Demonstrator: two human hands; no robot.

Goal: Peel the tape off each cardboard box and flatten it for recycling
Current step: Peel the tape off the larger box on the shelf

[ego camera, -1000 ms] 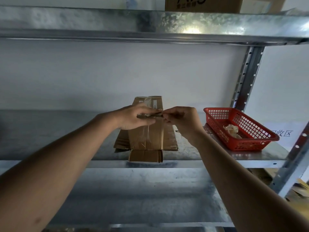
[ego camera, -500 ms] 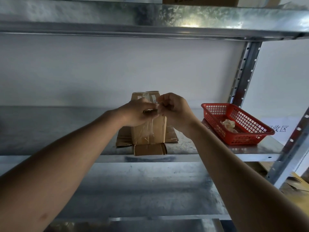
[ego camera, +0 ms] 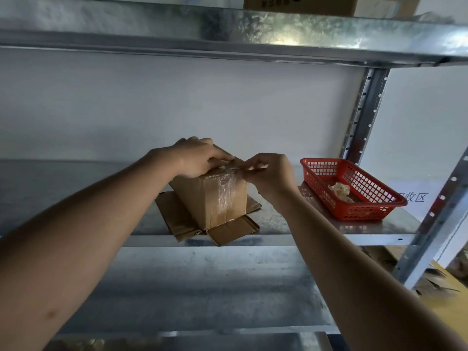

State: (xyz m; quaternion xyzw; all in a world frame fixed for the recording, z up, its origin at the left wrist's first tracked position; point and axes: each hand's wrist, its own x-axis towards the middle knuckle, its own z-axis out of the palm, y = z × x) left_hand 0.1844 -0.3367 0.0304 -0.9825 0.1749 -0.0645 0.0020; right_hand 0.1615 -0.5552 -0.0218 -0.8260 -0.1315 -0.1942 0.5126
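Cardboard box (ego camera: 215, 198) at the shelf (ego camera: 329, 226) front edge, left hand (ego camera: 200, 158) flat on top, right hand (ego camera: 268, 171) pinching clear tape (ego camera: 224, 191) — a hard pull may shred the tape or tip the box off

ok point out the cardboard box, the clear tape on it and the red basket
cardboard box (ego camera: 192, 198): head view, on its brown front face left of the tape.
clear tape (ego camera: 224, 196): head view, on the shiny strip running down the front face.
red basket (ego camera: 367, 214): head view, on its near mesh wall.
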